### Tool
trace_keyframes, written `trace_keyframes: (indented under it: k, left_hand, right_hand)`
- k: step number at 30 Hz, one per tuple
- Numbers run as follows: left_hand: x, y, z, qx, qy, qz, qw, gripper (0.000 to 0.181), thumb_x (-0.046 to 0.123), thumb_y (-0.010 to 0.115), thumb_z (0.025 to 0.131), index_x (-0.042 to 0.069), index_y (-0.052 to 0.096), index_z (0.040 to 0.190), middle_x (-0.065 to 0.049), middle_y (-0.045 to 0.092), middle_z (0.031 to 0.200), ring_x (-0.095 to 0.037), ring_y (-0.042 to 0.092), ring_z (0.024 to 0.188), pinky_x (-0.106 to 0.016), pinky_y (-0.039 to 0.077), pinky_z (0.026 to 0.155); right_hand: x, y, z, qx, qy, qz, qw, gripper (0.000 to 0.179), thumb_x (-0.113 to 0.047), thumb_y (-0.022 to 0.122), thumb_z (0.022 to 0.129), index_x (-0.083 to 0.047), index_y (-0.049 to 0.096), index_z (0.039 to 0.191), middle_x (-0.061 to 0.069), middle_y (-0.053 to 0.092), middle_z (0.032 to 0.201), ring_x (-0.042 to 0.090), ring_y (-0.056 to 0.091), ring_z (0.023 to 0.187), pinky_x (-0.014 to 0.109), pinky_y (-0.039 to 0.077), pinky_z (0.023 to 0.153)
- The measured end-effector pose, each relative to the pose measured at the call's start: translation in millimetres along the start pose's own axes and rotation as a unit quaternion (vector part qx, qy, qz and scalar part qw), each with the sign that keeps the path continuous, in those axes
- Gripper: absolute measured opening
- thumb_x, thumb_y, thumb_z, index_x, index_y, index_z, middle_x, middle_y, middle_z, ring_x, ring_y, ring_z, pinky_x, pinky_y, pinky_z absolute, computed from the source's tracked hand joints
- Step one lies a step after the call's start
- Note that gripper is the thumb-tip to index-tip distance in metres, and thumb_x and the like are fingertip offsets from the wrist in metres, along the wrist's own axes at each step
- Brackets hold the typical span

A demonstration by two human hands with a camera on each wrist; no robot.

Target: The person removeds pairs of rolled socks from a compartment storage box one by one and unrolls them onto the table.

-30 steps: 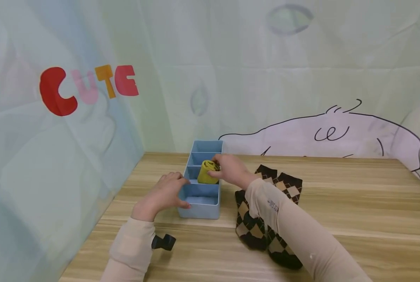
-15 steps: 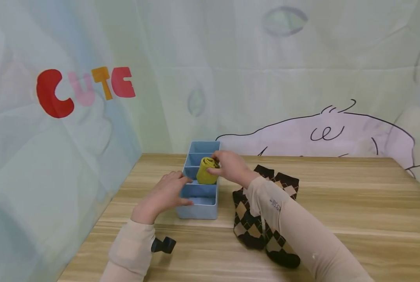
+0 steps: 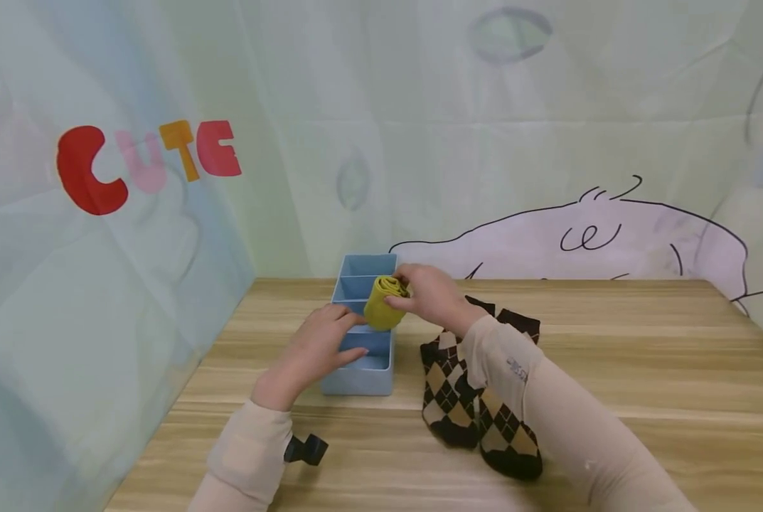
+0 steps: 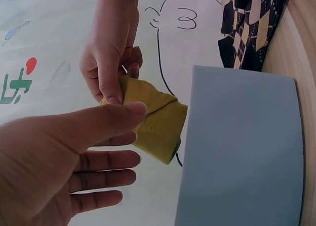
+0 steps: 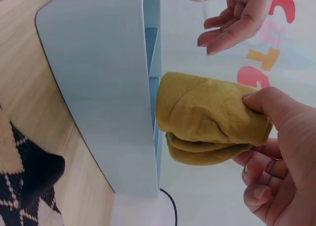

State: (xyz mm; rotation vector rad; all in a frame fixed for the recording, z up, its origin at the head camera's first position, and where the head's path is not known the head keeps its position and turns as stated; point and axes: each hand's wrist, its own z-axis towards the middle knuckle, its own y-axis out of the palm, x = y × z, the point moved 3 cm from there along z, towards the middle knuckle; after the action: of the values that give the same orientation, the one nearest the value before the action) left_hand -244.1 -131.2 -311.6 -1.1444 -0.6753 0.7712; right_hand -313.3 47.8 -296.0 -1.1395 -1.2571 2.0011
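My right hand (image 3: 434, 295) pinches a rolled yellow sock (image 3: 383, 304) between thumb and fingers. In the right wrist view the ribbed sock (image 5: 212, 117) hangs just above the rim of the light blue divided box (image 5: 98, 82). My left hand (image 3: 317, 348) holds nothing; its fingers are spread over the left side of the box (image 3: 357, 384). The left wrist view has its thumb in front of part of the sock (image 4: 160, 122), with the fingers fairly straight. Part of the box's middle is hidden behind the sock and the left hand.
A pair of brown and black argyle socks (image 3: 448, 398) lies flat on the wooden table (image 3: 643, 370) right of the box, partly under my right forearm. A patterned cloth (image 3: 304, 142) hangs behind and at the left.
The yellow sock has risen out of a box compartment in my right hand and shifted slightly right. My left hand has moved a little to the right, further over the box.
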Motion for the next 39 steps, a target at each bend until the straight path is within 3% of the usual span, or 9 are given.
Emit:
trace_keyframes:
  k: [6,10,23,30,39]
  left_hand:
    - [8.9,4.2,2.1,0.045,0.04,0.023,0.9979,0.041,0.029,0.079,0.078,0.003,0.067,0.108,-0.007,0.064,0.099,-0.024,0.06,0.094,-0.039,0.051,0.085]
    - [14.0,9.8,3.0,0.069,0.048,0.042,0.9956,0.041,0.032,0.079,0.078,0.005,0.067,0.107,-0.006,0.064,0.1,-0.024,0.06,0.095,-0.04,0.05,0.084]
    - [27.3,25.1,5.6,0.14,0.079,0.027,0.9866,0.038,0.028,0.083,0.073,0.007,0.068,0.101,-0.004,0.064,0.094,-0.022,0.06,0.09,-0.039,0.049,0.079]
    - [33.5,34.7,8.0,0.159,0.098,0.028,0.982,0.039,0.028,0.083,0.073,0.009,0.067,0.103,-0.005,0.064,0.097,-0.022,0.059,0.094,-0.039,0.049,0.083]
    - [43.6,41.2,10.4,0.16,0.096,0.04,0.9817,0.038,0.03,0.083,0.073,0.012,0.068,0.103,-0.002,0.065,0.099,-0.02,0.06,0.097,-0.042,0.046,0.093]
  right_hand:
    - [4,-8,-6.5,0.002,0.006,-0.009,0.9999,0.039,-0.038,0.066,0.089,-0.007,0.062,0.113,0.004,0.069,0.102,0.015,0.064,0.081,0.029,0.053,0.072]
    - [7,-12,-11.3,0.007,0.006,-0.025,0.9997,0.04,-0.038,0.066,0.089,-0.007,0.062,0.113,0.004,0.069,0.1,0.014,0.063,0.081,0.029,0.053,0.071]
    - [17,-25,-31.2,0.025,0.001,-0.041,0.9988,0.038,-0.036,0.068,0.087,-0.006,0.064,0.109,0.006,0.069,0.098,0.016,0.063,0.08,0.031,0.054,0.071]
    - [27,-26,-41.4,0.024,0.001,-0.046,0.9987,0.037,-0.034,0.068,0.087,-0.004,0.063,0.109,0.007,0.07,0.099,0.015,0.064,0.079,0.029,0.054,0.071]
    - [40,-26,-56.1,0.024,0.011,-0.056,0.9981,0.037,-0.033,0.069,0.086,-0.003,0.063,0.108,0.008,0.071,0.098,0.016,0.064,0.078,0.03,0.055,0.071]
